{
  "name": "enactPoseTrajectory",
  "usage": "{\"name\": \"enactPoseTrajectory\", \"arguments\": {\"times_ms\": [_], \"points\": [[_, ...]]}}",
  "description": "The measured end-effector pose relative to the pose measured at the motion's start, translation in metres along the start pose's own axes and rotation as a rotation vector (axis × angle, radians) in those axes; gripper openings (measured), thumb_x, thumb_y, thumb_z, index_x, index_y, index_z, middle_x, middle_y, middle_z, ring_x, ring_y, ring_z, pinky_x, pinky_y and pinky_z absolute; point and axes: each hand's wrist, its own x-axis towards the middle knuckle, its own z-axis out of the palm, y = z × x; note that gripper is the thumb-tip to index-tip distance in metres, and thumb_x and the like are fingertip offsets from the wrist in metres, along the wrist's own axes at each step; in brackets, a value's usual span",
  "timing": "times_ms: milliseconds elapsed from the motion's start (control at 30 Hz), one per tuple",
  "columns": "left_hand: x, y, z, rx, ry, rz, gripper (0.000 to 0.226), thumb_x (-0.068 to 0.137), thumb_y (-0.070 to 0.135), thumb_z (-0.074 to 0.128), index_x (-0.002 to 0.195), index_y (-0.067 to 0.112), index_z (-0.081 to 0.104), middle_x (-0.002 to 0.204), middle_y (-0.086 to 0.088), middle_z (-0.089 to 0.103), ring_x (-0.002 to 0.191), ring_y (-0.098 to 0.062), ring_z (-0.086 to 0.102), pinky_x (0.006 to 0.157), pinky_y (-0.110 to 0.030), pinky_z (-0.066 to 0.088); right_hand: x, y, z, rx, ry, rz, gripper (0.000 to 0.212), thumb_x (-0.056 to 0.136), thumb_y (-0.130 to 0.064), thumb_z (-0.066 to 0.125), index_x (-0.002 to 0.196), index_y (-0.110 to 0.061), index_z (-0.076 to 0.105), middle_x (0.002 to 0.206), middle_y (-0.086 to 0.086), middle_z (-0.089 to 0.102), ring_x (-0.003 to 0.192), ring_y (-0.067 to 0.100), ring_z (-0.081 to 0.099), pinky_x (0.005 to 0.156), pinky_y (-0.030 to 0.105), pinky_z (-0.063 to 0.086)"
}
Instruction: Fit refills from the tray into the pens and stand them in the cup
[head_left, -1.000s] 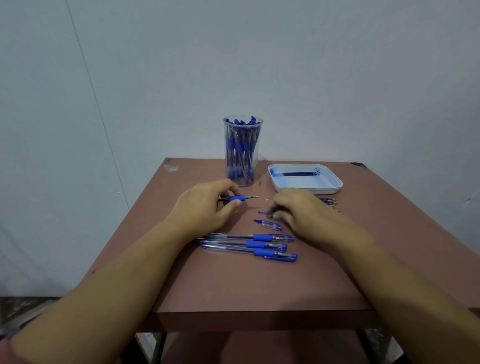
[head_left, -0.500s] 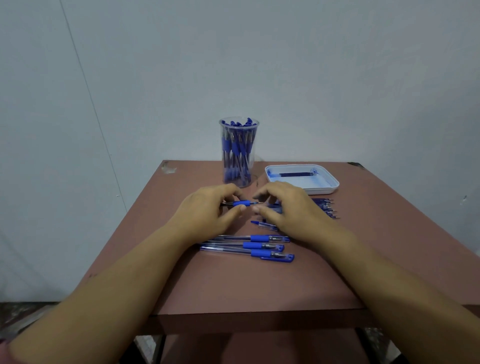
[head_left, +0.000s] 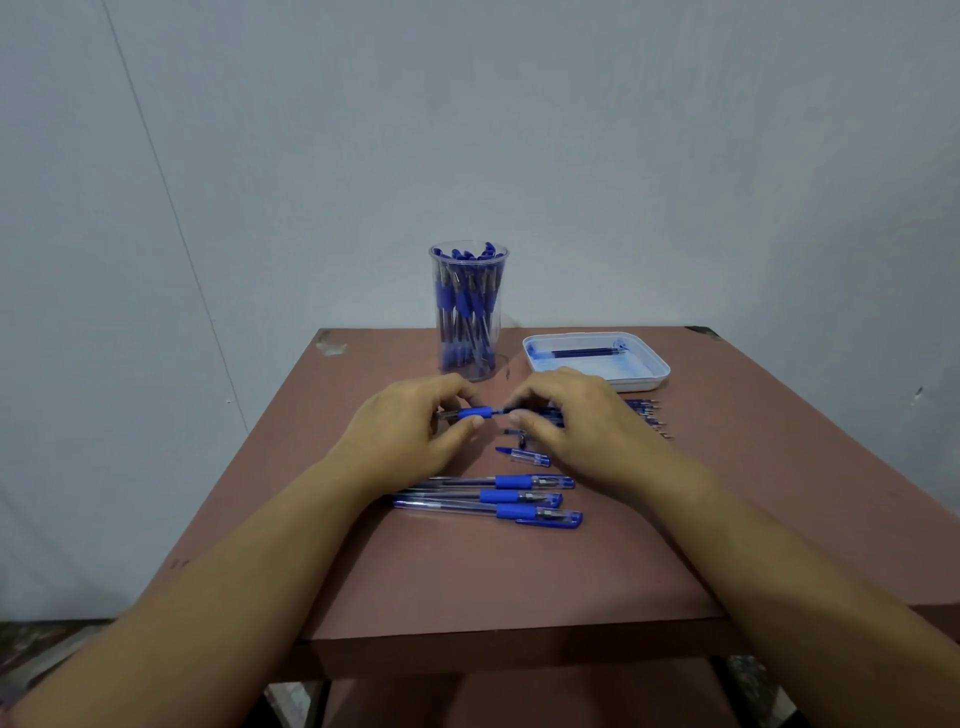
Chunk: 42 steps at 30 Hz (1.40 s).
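The right hand (head_left: 571, 421) has left the tabletop (head_left: 467, 571) to meet the left hand (head_left: 410, 431), and both now pinch the pen (head_left: 475, 413) level, near the cup (head_left: 469, 312), so its refill seems fitted and its tip is probably being closed.

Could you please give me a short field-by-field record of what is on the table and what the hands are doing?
left hand: holds a pen by its blue grip, roughly level
right hand: pinches the tip end of that pen
cup: upright at the back, packed with pens
tray: right of the cup, dark refills inside, count unclear
lying pens: three side by side, nearest the person
loose cap: between the hands and the lying pens
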Motion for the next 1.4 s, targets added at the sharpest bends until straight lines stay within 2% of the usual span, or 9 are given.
{"name": "enactPoseTrajectory", "arguments": {"times_ms": [133,333,433,533,700,967,1167,1400], "points": [[0.000,-0.004,-0.001,-0.013,0.002,-0.023,0.011,0.088,0.042,0.063,0.098,0.036,0.064,0.078,0.019,0.062,0.064,-0.001,0.052,0.060,-0.021,0.038,-0.003,0.008,-0.007,-0.030,0.019,0.033,0.004,0.091,-0.019,0.063,0.094,-0.021,0.065,0.085,-0.018,0.058,0.093,-0.005,0.049,0.072,0.004,0.036],[0.002,-0.002,0.002,-0.025,-0.008,-0.012,0.011,0.088,0.041,0.065,0.097,0.035,0.065,0.071,0.021,0.059,0.062,0.000,0.051,0.059,-0.021,0.038,0.001,0.003,-0.003,-0.027,0.000,-0.014,0.007,0.091,-0.026,0.066,0.096,-0.026,0.071,0.082,-0.022,0.057,0.093,-0.007,0.048,0.074,0.004,0.035],[0.002,-0.008,0.001,-0.024,-0.008,-0.041,0.010,0.088,0.041,0.065,0.097,0.037,0.065,0.077,0.017,0.063,0.063,-0.002,0.053,0.060,-0.021,0.040,-0.001,0.016,-0.010,-0.014,-0.010,0.073,0.007,0.092,-0.023,0.064,0.096,-0.025,0.070,0.089,-0.017,0.062,0.090,-0.004,0.052,0.074,0.010,0.040],[0.001,-0.016,-0.002,-0.022,-0.011,-0.088,0.008,0.087,0.042,0.065,0.095,0.039,0.064,0.079,0.015,0.064,0.061,-0.004,0.054,0.060,-0.023,0.042,-0.005,0.034,-0.021,-0.027,-0.037,0.165,0.007,0.093,-0.023,0.063,0.097,-0.026,0.069,0.096,-0.016,0.064,0.091,-0.001,0.058,0.082,0.019,0.047],[0.002,-0.022,-0.002,-0.018,-0.030,-0.146,0.010,0.088,0.041,0.064,0.097,0.039,0.065,0.081,0.016,0.064,0.063,-0.002,0.053,0.062,-0.025,0.045,-0.006,0.052,-0.025,-0.109,-0.098,0.240,0.007,0.093,-0.024,0.063,0.095,-0.029,0.067,0.100,-0.011,0.067,0.093,0.007,0.060,0.087,0.030,0.051],[0.000,-0.018,-0.002,-0.024,-0.033,-0.147,0.008,0.088,0.040,0.064,0.096,0.039,0.065,0.079,0.016,0.063,0.064,-0.002,0.054,0.061,-0.022,0.041,-0.004,0.055,-0.023,-0.136,-0.124,0.228,0.013,0.094,-0.021,0.062,0.104,-0.022,0.069,0.104,-0.007,0.065,0.094,0.008,0.056,0.081,0.022,0.042],[0.000,-0.016,-0.004,-0.052,-0.015,-0.145,0.007,0.088,0.042,0.064,0.094,0.038,0.065,0.077,0.016,0.063,0.064,-0.003,0.054,0.059,-0.024,0.042,0.003,0.061,-0.030,-0.125,-0.091,0.199,0.011,0.093,-0.019,0.063,0.099,-0.024,0.070,0.094,-0.014,0.060,0.092,0.005,0.055,0.083,0.022,0.043],[0.001,-0.016,-0.007,-0.050,0.004,-0.119,0.010,0.088,0.037,0.066,0.090,0.046,0.061,0.080,0.018,0.064,0.065,-0.001,0.053,0.059,-0.023,0.042,0.059,0.093,-0.054,-0.263,-0.154,0.255,0.018,0.096,-0.019,0.059,0.111,-0.019,0.069,0.110,-0.002,0.063,0.095,0.011,0.052,0.082,0.024,0.036]]}}
